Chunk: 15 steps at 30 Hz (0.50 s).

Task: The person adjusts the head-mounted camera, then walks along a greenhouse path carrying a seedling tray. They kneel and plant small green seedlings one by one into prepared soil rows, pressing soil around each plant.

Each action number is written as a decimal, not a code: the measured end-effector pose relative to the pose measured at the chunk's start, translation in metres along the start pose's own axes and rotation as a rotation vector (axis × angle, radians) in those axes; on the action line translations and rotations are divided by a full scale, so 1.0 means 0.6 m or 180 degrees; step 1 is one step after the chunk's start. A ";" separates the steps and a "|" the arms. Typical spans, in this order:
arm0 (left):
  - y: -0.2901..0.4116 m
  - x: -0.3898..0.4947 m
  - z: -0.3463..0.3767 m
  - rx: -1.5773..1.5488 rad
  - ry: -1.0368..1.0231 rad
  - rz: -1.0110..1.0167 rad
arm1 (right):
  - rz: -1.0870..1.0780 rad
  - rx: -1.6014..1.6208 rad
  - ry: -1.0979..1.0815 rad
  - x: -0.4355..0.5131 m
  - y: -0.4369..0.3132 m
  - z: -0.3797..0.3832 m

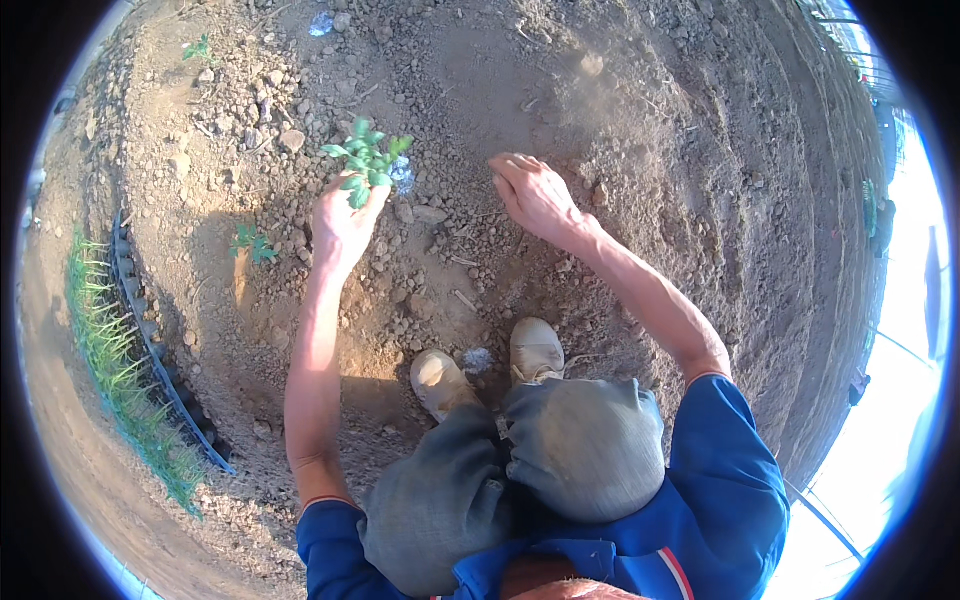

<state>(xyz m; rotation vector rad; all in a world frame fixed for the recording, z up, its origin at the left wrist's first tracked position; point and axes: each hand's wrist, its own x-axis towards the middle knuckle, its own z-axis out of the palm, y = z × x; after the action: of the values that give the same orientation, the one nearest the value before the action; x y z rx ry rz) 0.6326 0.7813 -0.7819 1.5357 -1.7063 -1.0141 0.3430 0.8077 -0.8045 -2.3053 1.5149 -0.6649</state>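
My left hand (346, 225) grips a small leafy green seedling (363, 161) by its lower part, above the loose soil. Its roots are hidden by the hand. Just right of the leaves, a bluish-white patch (403, 175) lies on the ground. My right hand (536, 196) is low over the soil to the right, back upward and fingers curled under. Whether anything is inside it is hidden. Two other seedlings stand in the soil: one (255, 244) left of my left wrist, another (199, 49) farther off at the upper left.
A dark-edged plastic tray (169, 367) lies at left beside a row of thin green shoots (112, 360). White patches (476, 360) (321, 24) mark the soil, one between my shoes (442, 382). Clods and stones (292, 140) litter the ground. Ridged soil (787, 225) runs along the right.
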 end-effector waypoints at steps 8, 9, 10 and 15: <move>-0.025 0.002 0.058 -0.0612 0.0236 0.0247 | 0.0427 -0.1162 -0.0925 0.127 0.052 0.072; -0.031 -0.004 0.053 -0.0555 0.0255 0.0141 | 0.0589 -0.1095 -0.1259 0.124 0.050 0.072; -0.037 -0.007 0.046 -0.0501 0.0294 0.0011 | 0.0707 -0.1013 -0.1459 0.116 0.049 0.069; -0.052 -0.025 0.045 -0.1453 0.0375 -0.0253 | 0.0178 -0.0843 -0.1053 0.132 0.065 0.057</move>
<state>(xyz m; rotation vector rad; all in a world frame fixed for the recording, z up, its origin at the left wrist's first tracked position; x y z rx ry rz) 0.6273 0.7992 -0.8217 1.3383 -1.2330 -1.2269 0.3574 0.7196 -0.8356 -2.3984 1.5745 -0.0607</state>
